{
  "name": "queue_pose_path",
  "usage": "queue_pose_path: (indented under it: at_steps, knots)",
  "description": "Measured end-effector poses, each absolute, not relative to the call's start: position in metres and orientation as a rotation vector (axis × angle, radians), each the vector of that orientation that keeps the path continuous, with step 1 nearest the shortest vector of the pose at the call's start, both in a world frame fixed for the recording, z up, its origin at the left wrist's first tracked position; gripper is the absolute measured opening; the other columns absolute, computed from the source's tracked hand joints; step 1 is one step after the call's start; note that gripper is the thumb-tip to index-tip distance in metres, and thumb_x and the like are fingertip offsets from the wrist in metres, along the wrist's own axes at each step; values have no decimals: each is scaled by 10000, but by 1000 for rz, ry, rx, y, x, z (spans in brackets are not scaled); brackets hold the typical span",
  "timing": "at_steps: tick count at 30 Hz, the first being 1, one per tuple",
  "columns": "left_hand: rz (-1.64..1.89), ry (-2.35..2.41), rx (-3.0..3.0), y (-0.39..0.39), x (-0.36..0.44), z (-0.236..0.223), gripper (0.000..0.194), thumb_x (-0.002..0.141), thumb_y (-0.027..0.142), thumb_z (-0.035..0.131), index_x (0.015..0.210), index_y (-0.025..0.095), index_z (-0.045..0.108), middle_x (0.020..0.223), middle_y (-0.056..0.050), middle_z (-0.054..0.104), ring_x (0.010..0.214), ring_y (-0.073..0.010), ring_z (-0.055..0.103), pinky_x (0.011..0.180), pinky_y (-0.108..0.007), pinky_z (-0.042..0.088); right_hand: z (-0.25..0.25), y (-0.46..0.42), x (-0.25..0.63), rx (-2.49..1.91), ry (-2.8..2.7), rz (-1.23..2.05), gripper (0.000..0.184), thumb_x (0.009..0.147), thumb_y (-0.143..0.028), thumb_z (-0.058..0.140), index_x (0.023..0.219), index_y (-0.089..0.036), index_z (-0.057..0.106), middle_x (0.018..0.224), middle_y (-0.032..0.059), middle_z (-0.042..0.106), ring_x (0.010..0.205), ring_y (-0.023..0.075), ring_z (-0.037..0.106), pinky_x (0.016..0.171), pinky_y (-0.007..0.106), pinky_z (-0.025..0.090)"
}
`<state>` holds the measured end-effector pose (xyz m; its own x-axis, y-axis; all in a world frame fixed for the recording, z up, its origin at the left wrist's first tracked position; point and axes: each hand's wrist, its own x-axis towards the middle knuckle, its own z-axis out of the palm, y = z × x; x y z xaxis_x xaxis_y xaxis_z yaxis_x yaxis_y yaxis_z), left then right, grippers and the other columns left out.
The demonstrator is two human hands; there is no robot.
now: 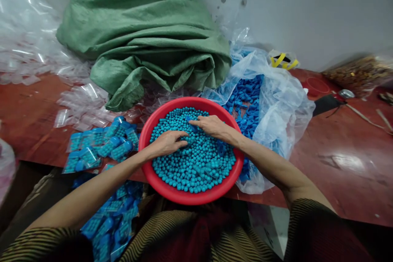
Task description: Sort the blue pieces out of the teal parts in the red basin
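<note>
A red basin [192, 199] full of small turquoise beads [196, 163] stands in front of me. My left hand [168, 143] is over the beads, thumb and fingers apart, and no object shows between them. Further right, my right hand [211, 126] reaches in from the side with its fingers closed on a small blue cap [193, 128], partly hidden under them. More dark blue pieces [221, 147] lie among the beads below the right wrist. A clear container [207, 170] seems to rest on the beads near the front.
Bead-filled clear packs with blue caps [90, 157] lie left of the basin; more are piled below the table edge [112, 221]. Empty clear containers [82, 104] spread behind them. A green sack [153, 32] stands behind. At right, a plastic bag [276, 102] holds blue caps [245, 98].
</note>
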<state>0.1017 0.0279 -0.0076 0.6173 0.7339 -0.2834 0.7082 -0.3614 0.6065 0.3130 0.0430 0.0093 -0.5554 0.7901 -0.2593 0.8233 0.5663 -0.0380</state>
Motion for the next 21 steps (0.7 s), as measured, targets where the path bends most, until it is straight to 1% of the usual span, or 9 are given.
queue_pose_path:
  at_steps: [2,3,6,8,11,13,16,18,21]
  knots:
    - [117,1123,2041,30,102,-11,405,784,393,505,1101,173,628,673,6,577,639,-163,536,603,-252,383,4,44,307,1306,2592,-123,399,952,-182,266,1241,-209,539,1027,121,596,778,190,584,627,286,381]
    - [154,1120,2004,31,102,-13,387,777,393,501,1063,165,630,656,13,554,620,-155,515,584,-248,374,1,44,304,1285,2617,-69,373,954,-190,270,1172,-188,573,1035,131,589,799,198,576,641,297,383]
    - [238,1120,1935,34,101,-17,284,755,390,496,877,158,605,633,26,504,593,-136,461,555,-242,356,-4,45,300,1272,2713,67,320,945,-169,289,1007,-138,601,1060,156,580,912,231,542,738,341,382]
    - [285,1133,1910,35,101,-18,229,741,384,493,785,168,556,626,32,486,584,-129,442,546,-241,351,-3,46,301,1350,2720,1,289,933,-147,302,1010,-118,579,1020,150,602,897,226,543,749,337,376]
    - [324,1169,1866,37,104,-19,192,729,370,481,730,180,502,612,36,473,571,-125,437,530,-240,345,3,43,302,1486,2681,-311,260,931,-185,363,1114,-108,531,948,115,645,820,198,575,682,288,374]
    - [351,1200,1834,38,106,-20,187,720,368,482,692,184,477,593,41,448,557,-120,427,513,-235,335,7,39,300,1459,2695,-489,279,932,-223,412,1173,-128,517,986,102,662,857,192,596,682,266,377]
    - [421,1254,1740,38,107,-22,207,709,388,490,670,185,473,573,48,416,536,-112,418,484,-225,326,11,33,300,1432,2728,-607,305,933,-239,440,1220,-181,527,1093,90,659,950,189,605,734,257,392]
    - [460,1276,1641,37,106,-22,224,703,409,505,699,186,484,586,49,427,533,-111,431,467,-217,341,12,30,304,1501,2727,-613,291,930,-262,449,1193,-214,563,1088,73,667,965,189,610,757,258,402]
    - [518,1255,1499,36,104,-19,253,692,429,538,750,194,462,636,47,471,578,-119,493,486,-223,415,12,29,312,1589,2715,-629,248,919,-297,463,1100,-233,621,1034,56,685,944,191,619,771,259,409]
